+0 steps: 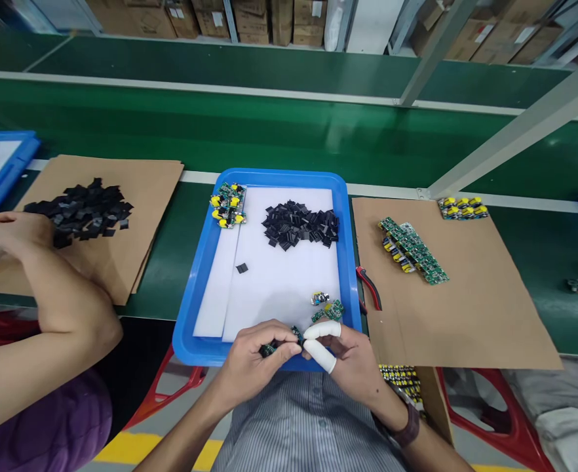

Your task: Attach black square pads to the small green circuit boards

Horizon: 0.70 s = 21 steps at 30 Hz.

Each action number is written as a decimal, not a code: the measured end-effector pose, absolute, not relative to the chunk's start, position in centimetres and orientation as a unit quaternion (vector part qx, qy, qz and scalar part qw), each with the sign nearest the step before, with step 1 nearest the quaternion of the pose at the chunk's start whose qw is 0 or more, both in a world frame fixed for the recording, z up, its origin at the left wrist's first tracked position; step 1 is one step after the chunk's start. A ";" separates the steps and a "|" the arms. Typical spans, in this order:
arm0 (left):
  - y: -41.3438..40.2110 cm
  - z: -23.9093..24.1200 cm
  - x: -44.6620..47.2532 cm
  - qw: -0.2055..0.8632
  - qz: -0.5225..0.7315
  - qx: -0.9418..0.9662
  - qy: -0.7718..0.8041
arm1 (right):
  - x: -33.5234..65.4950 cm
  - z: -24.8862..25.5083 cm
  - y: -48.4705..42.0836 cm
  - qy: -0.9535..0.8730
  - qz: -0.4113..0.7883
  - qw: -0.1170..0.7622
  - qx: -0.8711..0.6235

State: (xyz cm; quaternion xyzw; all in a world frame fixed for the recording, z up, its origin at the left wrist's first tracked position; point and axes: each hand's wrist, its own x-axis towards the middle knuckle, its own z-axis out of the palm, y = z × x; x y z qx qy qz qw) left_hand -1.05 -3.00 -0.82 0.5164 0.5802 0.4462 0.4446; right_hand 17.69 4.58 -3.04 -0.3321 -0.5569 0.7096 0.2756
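Observation:
Over the front rim of the blue tray (269, 176), my left hand (259, 357) is closed on a small green circuit board (268, 349), mostly hidden by its fingers. My right hand (345, 357), white finger cots on thumb and forefinger, pinches at the board's right end; the exact grip point is too small to make out. Just beyond it lie a loose green board (329, 310) and a small component cluster (319, 298). A heap of black square pieces (299, 225) sits farther back, with one single black piece (242, 267) apart. Boards with yellow parts (229, 204) rest at the tray's back left corner.
Red-handled pliers (369, 288) lie right of the tray. Cardboard (476, 301) beyond carries a stack of green boards (413, 250). At left, a co-worker's arm (67, 301) reaches to another black heap (90, 206). A metal post (515, 124) slants at right.

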 end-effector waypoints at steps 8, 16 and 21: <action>-3.3 -0.5 0.5 0.314 0.486 0.578 0.575 | 18.5 -2.6 4.2 -0.652 0.609 0.304 -0.335; -3.1 0.2 1.4 0.323 0.480 0.548 0.605 | 18.6 -2.4 5.1 -0.551 0.700 0.300 -0.341; -3.1 -0.3 0.6 0.456 0.511 0.399 0.610 | 18.4 -2.6 5.7 -0.450 0.742 0.346 -0.356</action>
